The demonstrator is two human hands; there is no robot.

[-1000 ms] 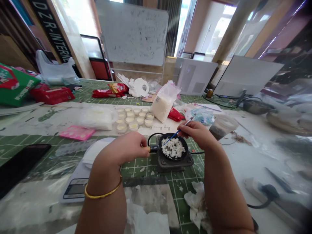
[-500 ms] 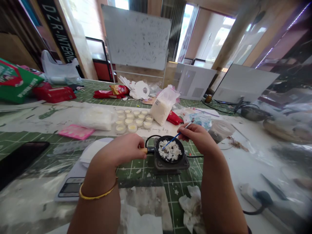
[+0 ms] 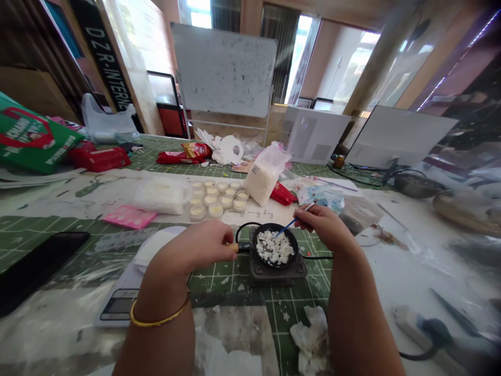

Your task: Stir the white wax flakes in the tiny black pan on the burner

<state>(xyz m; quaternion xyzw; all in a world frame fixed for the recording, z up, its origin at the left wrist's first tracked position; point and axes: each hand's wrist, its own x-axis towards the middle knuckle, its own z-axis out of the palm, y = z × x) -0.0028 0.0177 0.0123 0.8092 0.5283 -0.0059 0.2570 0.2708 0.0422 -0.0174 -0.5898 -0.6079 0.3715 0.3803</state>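
Note:
A small black frying pan [image 3: 294, 259] rests on a little dark hot plate [image 3: 278, 277], with white crumbly chunks [image 3: 274, 247] spread inside it. My left hand [image 3: 209, 241] is closed round the pan's wooden handle [image 3: 235, 246]. Above the pan's right rim, my right hand [image 3: 319, 222] pinches a thin blue stick [image 3: 287, 226], perhaps a paintbrush; its lower tip is among the chunks. Behind the pan stand several small clear cups [image 3: 215, 210] with pale yellowish contents, beside a plastic bag of white granules [image 3: 261, 180].
A digital scale [image 3: 121, 305] lies partly behind my left forearm, near a black phone [image 3: 43, 263]. Crumpled tissue [image 3: 311, 334] sits by my right forearm. A black cord [image 3: 319, 257] runs right from the hot plate. A pink mold [image 3: 129, 216] and a wrapped white block [image 3: 162, 196] lie left.
The stick's tip has moved from the pan's left side toward its upper middle, over the chunks. My left hand keeps hold of the handle. The whole view has shifted slightly.

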